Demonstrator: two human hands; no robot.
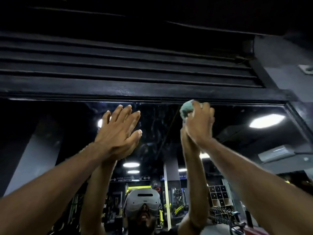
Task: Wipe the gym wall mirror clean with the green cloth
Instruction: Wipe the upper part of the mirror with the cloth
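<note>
The wall mirror fills the lower half of the view and shows smeared streaks near its top edge. My right hand is raised high and grips the bunched green cloth, pressing it against the glass just under the mirror's top frame. My left hand is raised beside it with fingers straight, its palm flat against the mirror. Both arms and both hands are doubled by their reflections in the glass.
A black slatted panel runs above the mirror, with a dark frame strip along the top edge. A grey wall and the mirror's angled side frame stand at the right. Gym racks and ceiling lights appear as reflections.
</note>
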